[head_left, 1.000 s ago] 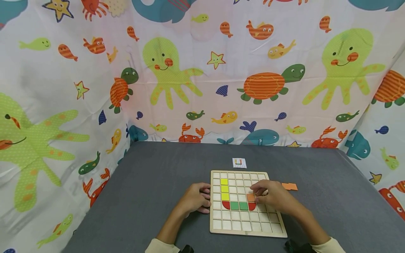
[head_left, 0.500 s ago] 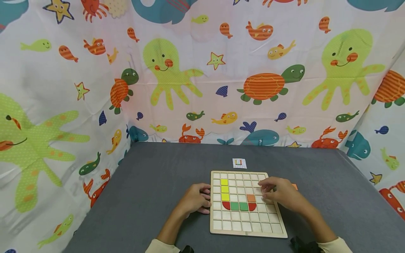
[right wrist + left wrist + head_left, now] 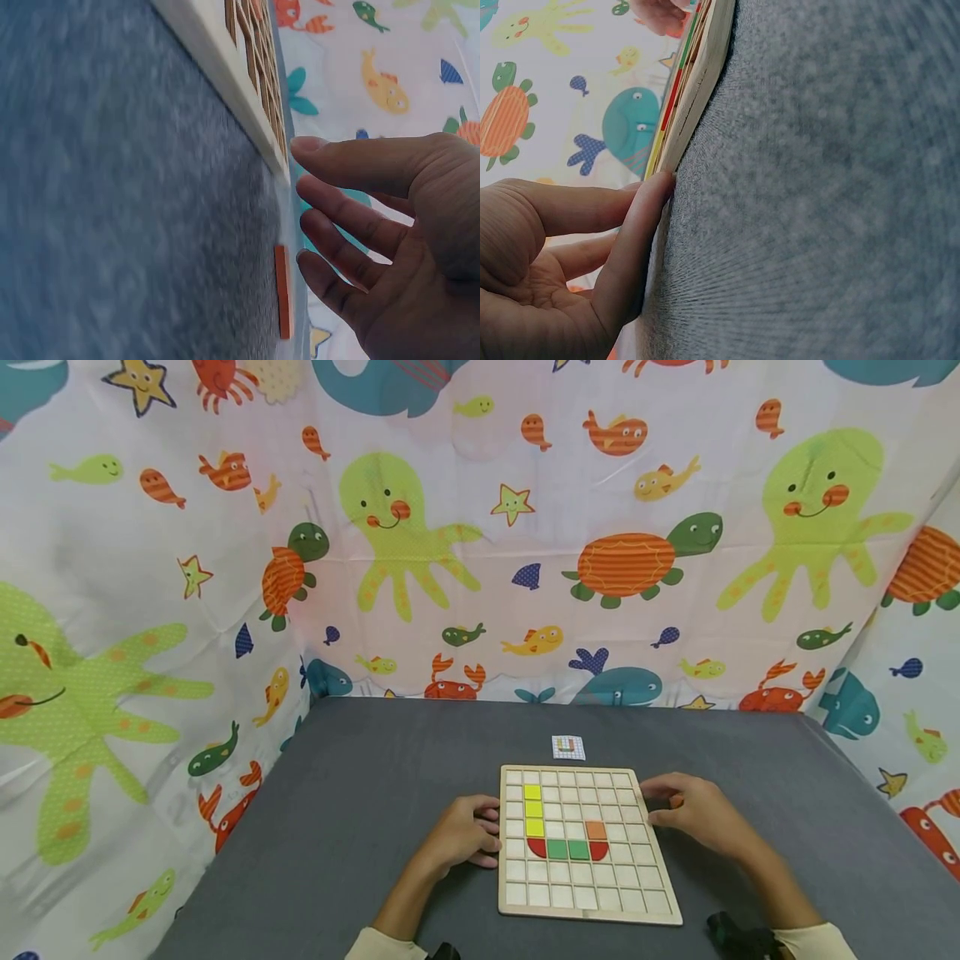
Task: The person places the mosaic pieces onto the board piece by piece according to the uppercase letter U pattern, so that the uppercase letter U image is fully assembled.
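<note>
A wooden grid board [image 3: 585, 895] lies flat on the table. Set in its cells are three yellow squares [image 3: 532, 811], two rounded red pieces [image 3: 536, 848], two green squares [image 3: 567, 849] and one orange square [image 3: 595, 831] above the right-hand red piece. My left hand [image 3: 467, 831] rests beside the board's left edge; in the left wrist view its fingertips touch the wooden rim. Just past the right edge is my right hand [image 3: 697, 814], holding nothing, its fingers parted in the right wrist view. Loose orange pieces [image 3: 282, 292] lie on the table by it, mostly hidden in the head view.
Behind the board lies a small card [image 3: 567, 747] printed with a grid and a coloured U shape. Grey cloth covers the table [image 3: 405, 760]. A white curtain [image 3: 480, 568] with sea animals hangs at the back and sides.
My right hand has drawn away from the orange square, moving right across the board to beyond its right edge, over the loose orange pieces. The left hand has stayed put.
</note>
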The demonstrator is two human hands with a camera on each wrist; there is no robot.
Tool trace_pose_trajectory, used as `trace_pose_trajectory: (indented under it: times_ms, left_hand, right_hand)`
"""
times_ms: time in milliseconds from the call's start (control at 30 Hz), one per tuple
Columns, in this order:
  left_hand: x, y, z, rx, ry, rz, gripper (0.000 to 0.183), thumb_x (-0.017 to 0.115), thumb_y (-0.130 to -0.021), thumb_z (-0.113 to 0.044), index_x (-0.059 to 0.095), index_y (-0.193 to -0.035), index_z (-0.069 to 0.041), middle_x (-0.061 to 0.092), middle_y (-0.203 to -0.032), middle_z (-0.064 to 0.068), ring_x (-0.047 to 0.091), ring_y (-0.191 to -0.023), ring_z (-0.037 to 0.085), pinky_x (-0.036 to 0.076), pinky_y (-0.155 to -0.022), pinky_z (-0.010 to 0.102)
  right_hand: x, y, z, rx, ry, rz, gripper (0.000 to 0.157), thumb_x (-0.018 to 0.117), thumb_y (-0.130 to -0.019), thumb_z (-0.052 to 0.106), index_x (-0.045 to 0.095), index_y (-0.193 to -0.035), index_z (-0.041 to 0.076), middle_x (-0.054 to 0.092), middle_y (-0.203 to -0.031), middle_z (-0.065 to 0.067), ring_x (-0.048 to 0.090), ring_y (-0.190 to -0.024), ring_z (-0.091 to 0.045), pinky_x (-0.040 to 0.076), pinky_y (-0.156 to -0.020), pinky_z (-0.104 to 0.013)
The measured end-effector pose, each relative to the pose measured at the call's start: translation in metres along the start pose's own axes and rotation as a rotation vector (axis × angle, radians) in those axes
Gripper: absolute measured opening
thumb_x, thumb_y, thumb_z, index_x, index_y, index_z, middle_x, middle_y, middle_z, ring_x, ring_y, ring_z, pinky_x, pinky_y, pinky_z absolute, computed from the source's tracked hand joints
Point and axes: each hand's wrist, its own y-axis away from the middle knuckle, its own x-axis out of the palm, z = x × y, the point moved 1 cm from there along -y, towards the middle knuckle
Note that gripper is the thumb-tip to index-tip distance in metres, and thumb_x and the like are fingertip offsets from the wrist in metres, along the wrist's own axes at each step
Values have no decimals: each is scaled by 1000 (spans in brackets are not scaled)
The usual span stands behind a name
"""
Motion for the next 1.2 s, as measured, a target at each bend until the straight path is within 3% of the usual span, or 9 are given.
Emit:
trace_pose_trajectory:
  times_ms: [200, 433, 733, 1200]
  left_hand:
    - [0, -1, 0, 1, 0, -1, 67, 74, -81, 19, 57, -145, 7, 60, -123, 19, 69, -100, 26, 68, -62, 41]
    - [-1, 0, 0, 4, -1, -1, 67, 74, -80, 19, 57, -144, 7, 60, -123, 20, 69, -100, 25, 68, -62, 41]
    - [-1, 1, -1, 7, -1, 4, 66, 74, -81, 19, 57, -144, 7, 60, -122, 19, 68, -101, 26, 68, -62, 41]
    - [-1, 1, -1, 3, 2, 6, 66, 74, -81, 19, 57, -144, 7, 60, -121, 19, 68, -100, 24, 68, -62, 40]
  right_hand:
    - [-6, 0, -14, 32, 46, -8, 43, 86, -89, 18, 74, -128, 6, 73, -127, -15, 63, -119, -40, 55, -98, -64]
    - [-11, 2, -26, 3, 86, -50, 43, 88, -86, 18, 76, -125, 5, 72, -127, -18, 63, -117, -40, 52, -96, -59]
    - [-16, 4, -36, 19, 120, -56, 38, 87, -86, 14, 77, -121, 3, 72, -124, -22, 63, -116, -44, 51, -97, -67]
    - [-21, 5, -41, 47, 127, -23, 35, 86, -88, 16, 78, -118, 2, 74, -109, -10, 64, -97, -24, 56, -84, -46]
